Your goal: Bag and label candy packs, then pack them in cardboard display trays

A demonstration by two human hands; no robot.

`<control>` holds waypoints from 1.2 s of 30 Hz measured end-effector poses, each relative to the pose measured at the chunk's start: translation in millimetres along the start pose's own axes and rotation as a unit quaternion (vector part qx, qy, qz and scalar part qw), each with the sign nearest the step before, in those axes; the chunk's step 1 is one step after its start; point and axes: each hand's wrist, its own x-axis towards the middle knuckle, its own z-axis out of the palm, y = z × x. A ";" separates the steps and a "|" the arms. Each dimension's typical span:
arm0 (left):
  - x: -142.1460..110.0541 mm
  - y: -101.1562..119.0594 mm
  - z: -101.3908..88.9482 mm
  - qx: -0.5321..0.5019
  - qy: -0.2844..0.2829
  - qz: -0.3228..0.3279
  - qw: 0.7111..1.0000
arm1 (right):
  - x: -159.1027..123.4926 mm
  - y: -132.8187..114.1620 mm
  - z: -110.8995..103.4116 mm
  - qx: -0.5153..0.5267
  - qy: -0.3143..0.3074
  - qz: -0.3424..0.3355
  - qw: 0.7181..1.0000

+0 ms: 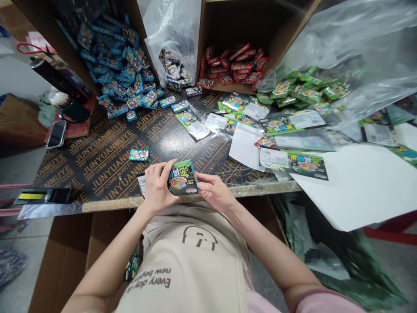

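At the table's front edge, my left hand [159, 184] wraps over a black and green printed pouch [182, 178] with a round colourful picture on it. A white label corner of the pouch sticks out to the left of that hand. My right hand [215, 191] pinches the pouch's right edge between thumb and fingers, where a blue strip shows; whether this is a small box inside I cannot tell. Just beyond my left hand lies a single small blue box [139, 155], flat on the dark tabletop.
Small blue boxes [127, 82] spill from a carton at back left. Purple boxes [176, 71], red boxes [237, 63] and green boxes [302, 89] are heaped along the back. Flat pouches [295, 163] and white sheets [361, 182] lie right. A phone [56, 134] rests left.
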 end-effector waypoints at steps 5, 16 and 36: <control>-0.9 1.2 -0.8 -0.012 -0.008 -0.005 1.000 | -2.5 1.0 -0.6 0.000 -0.021 0.000 1.000; -5.6 -3.0 2.0 0.005 0.004 0.023 1.000 | -2.7 4.2 -0.5 -0.040 0.001 -0.025 0.999; -14.4 2.4 2.8 0.008 -0.037 -0.033 0.999 | -9.1 8.8 21.8 -0.248 0.178 -0.148 0.941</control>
